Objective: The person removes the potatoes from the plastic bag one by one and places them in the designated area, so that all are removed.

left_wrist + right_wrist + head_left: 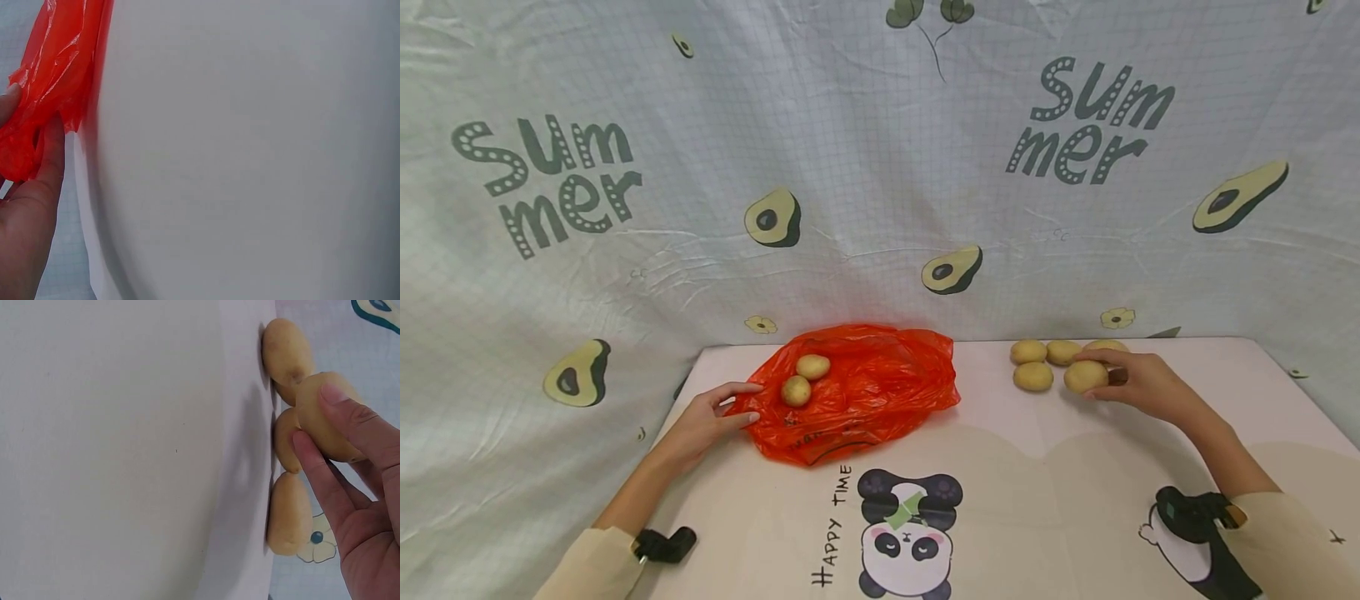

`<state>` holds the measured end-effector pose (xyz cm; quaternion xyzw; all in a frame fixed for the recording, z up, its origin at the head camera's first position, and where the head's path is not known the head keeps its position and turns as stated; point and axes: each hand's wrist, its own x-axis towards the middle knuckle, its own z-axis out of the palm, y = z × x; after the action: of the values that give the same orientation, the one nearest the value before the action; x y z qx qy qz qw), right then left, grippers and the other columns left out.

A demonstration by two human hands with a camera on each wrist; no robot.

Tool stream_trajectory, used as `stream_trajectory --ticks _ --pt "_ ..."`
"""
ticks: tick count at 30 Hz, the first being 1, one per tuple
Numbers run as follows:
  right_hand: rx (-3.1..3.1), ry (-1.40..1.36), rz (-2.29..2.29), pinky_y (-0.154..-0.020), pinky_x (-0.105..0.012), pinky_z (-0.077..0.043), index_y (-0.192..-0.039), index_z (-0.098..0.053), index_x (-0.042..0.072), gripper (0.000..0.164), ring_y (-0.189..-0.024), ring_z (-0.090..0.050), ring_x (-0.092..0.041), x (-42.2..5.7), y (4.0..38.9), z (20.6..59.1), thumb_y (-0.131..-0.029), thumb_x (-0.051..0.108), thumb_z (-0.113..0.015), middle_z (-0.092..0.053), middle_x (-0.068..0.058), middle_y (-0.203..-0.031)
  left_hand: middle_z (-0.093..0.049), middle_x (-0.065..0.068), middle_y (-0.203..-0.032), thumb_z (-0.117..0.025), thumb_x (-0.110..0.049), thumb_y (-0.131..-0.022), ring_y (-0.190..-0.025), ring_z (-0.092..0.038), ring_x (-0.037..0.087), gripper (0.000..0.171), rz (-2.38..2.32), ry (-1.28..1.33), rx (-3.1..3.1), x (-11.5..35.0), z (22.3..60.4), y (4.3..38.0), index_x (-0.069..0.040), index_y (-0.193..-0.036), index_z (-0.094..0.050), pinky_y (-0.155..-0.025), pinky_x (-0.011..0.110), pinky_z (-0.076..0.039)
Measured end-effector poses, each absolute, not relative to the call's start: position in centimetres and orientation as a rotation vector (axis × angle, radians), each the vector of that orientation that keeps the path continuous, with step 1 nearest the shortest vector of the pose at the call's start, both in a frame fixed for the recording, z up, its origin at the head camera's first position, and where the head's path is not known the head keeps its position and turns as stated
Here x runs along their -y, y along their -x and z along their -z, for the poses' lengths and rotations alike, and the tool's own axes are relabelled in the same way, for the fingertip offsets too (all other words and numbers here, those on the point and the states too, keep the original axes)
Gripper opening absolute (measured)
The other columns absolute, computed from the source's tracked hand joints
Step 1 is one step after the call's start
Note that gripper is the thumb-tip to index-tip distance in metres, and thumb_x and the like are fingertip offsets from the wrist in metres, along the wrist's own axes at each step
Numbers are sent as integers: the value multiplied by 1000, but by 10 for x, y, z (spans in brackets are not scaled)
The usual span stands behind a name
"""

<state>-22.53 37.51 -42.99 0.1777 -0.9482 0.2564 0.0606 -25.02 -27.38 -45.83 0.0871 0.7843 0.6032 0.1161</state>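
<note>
Left hand (705, 422): fingers pinch the bag (880, 367).
Right hand (1144, 383): fingers curl round one potato (1084, 377), near four others (1032, 377).
Bag: on the surface (1015, 500), with two potatoes (813, 367) (inside or atop, unclear).

The left arm (643, 492) reaches up and in from the bottom left. The left hand (706, 423) is pinching, with its thumb nearer the body than its pointer finger. The right arm (1232, 458) slants in from the bottom right. The right hand (1153, 387) is gripping with its thumb and fingers. Both forearms are bare below long, tan sleeves (1292, 542).
</note>
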Motion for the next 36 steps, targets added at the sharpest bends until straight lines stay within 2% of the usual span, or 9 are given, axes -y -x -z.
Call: stream_trajectory --ticks 3,10,16,22,29,33,36 --pt "2888 -513 -770 -72 -30 -56 -131 -66 4 59 -93 -72 -33 -376 227 431 -80 23 -88 -66 -27 -125 -56 3 -133 -74 -9 -93 -102 -64 6 46 -1762 -263 -2299 273 459 251 2 -135 -59 -85 23 -56" --pt "2925 -439 -759 -64 -26 -51 -131 -66 4 64 -86 -68 -22 -378 232 434 -78 30 -89 -70 -24 -116 -57 -1 -130 -75 -9 -92 -101 -64 6 47 -1762 -264 -2304 274 460 252 4 -134 -58 -85 22 -56" --pt "2944 -369 -763 -63 -27 -49 -129 -68 4 65 -88 -67 -24 -379 234 435 -77 35 -90 -73 -20 -107 -59 -5 -126 -74 -7 -93 -98 -63 7 48 -1764 -279 -2297 274 461 252 6 -135 -56 -81 22 -56" --pt "2951 -322 -747 -71 -30 -48 -128 -69 6 67 -94 -60 -25 -378 234 436 -76 43 -89 -70 -22 -119 -59 1 -128 -75 -9 -92 -98 -64 7 50 -1750 -272 -2305 274 459 253 5 -136 -55 -82 22 -56" --pt "2955 -308 -788 -87 -46 -51 -131 -67 7 70 -114 -64 -37 -377 235 441 -76 46 -88 -68 -21 -126 -58 5 -135 -76 -9 -91 -102 -65 5 47 -1739 -286 -2328 273 457 252 2 -134 -59 -85 23 -56" --pt "2954 -301 -780 -87 -48 -51 -133 -66 6 71 -113 -64 -37 -378 236 442 -78 45 -87 -66 -23 -128 -58 6 -133 -76 -11 -91 -102 -65 5 51 -1723 -278 -2338 272 456 252 4 -136 -57 -85 23 -56" --pt "2968 -298 -775 -85 -46 -50 -134 -66 6 71 -109 -63 -33 -378 236 441 -79 46 -86 -65 -24 -130 -56 10 -135 -76 -11 -92 -101 -64 6 52 -1711 -268 -2348 273 456 252 4 -137 -56 -85 22 -56"
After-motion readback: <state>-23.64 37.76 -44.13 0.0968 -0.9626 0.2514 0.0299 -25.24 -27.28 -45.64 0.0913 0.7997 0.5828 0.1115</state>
